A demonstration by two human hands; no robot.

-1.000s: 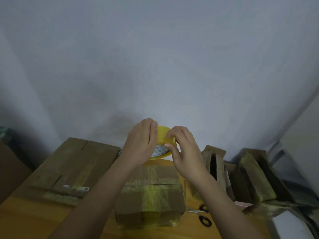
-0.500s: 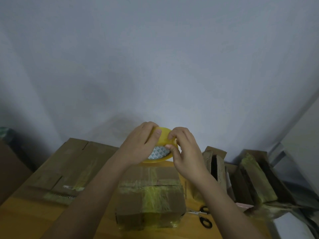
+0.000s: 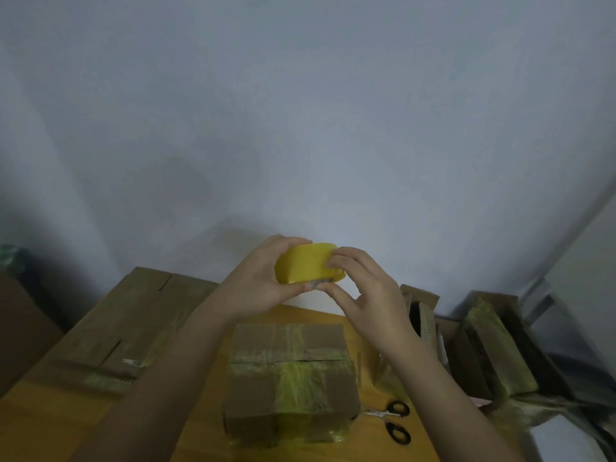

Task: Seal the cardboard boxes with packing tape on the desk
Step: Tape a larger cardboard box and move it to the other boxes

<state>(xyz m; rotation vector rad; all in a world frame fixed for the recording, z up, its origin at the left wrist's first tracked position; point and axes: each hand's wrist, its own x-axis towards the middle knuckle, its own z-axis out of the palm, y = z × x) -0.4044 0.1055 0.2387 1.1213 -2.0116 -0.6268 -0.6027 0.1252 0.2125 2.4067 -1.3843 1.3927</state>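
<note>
Tape roll [image 3: 305, 263] — bright yellow outside, inner core grey-white with small pattern, too blurred to read. Small box [image 3: 290, 383] — brown cardboard, crossed by yellowish-green glossy tape strips. Flattened cardboard [image 3: 126, 323] at left: dull olive-brown, pale yellow-green tape streak, white label scrap. Surface [image 3: 50, 425]: warm orange-yellow wood. Scissors [image 3: 393, 421]: black handle loops, pale metal blades. Boxes at right [image 3: 496, 351]: dark brown, yellow-green taped tops. Wall [image 3: 300, 111]: plain pale grey-blue.
</note>
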